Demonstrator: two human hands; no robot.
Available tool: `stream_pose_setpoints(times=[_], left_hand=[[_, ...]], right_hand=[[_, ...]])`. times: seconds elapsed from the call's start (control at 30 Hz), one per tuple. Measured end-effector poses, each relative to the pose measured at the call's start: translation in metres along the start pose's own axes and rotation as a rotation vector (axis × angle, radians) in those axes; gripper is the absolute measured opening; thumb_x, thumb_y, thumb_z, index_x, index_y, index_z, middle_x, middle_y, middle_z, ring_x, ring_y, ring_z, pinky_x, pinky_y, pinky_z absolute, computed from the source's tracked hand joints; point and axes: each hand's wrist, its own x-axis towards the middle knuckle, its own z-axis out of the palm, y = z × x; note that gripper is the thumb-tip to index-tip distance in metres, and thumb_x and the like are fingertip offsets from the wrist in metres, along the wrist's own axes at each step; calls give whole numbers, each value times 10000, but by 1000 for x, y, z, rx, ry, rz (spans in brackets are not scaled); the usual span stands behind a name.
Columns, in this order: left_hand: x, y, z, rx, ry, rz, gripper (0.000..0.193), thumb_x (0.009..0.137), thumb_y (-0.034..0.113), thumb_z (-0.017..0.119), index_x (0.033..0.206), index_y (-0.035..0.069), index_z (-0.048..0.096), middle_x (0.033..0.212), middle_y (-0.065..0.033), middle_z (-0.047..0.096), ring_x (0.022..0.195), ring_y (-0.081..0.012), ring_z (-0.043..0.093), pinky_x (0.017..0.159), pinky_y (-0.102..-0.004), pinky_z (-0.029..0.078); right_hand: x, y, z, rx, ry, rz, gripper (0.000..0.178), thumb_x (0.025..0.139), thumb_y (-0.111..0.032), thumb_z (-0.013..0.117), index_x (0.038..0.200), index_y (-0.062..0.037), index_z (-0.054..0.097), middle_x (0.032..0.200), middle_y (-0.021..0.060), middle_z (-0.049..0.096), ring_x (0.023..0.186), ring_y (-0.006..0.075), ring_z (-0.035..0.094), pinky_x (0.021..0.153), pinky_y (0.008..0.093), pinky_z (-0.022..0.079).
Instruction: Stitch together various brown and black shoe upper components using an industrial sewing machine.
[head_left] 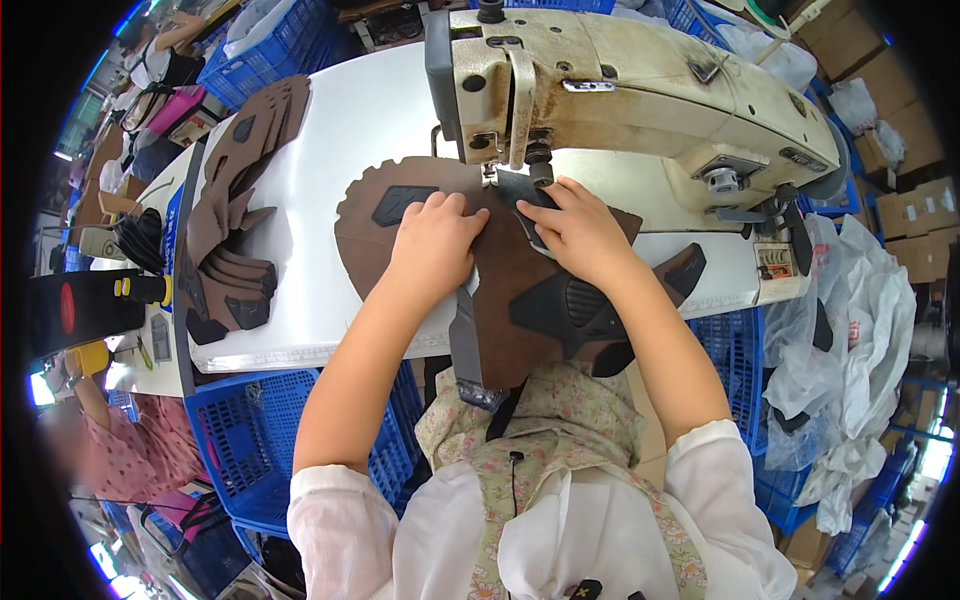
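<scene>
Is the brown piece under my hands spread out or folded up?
Mostly spread. The brown piece lies with its scalloped left side flat on the white table, dark patch showing.

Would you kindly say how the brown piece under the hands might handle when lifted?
The brown piece is probably floppy, looking thin and broad. Its ribbed black patch may stiffen that area. Rolling seems unlikely, given its flat, sheet-like shape.

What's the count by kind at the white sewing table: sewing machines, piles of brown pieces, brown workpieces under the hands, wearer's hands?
Sewing machine: 1
Brown pile: 1
Brown workpiece: 1
Hands: 2 (left hand, right hand)
Total: 5
</scene>
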Motion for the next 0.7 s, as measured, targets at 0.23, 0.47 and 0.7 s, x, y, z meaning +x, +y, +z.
stream_pose_setpoints(times=[0.23, 0.47, 0.7], left_hand=[[1, -3, 5, 40, 32, -3, 516, 726, 25, 638, 1220, 158, 708, 914, -71, 587, 976, -256, 579, 835, -387, 461], [2, -11, 4, 68, 17, -53, 499, 788, 44, 613, 1262, 182, 685, 833, -93, 628, 912, -256, 630, 790, -404, 471], [1, -16, -3, -233, -63, -149, 416, 875, 233, 657, 1277, 122, 664, 824, -117, 625, 878, -303, 631, 745, -416, 488]], right_hand=[[2, -1, 2, -21, 17, -3, 349, 878, -194, 643, 1219, -226, 709, 1376, 106, 577, 1296, 352, 494, 1061, 450, 422], [5, -14, 4, -134, 54, 15, 345, 895, -214, 618, 1230, -218, 697, 1374, 113, 577, 1289, 347, 504, 1038, 449, 443], [4, -13, -1, -42, 2, 78, 336, 894, -236, 626, 1220, -221, 708, 1386, 113, 573, 1300, 338, 499, 1038, 428, 459]])
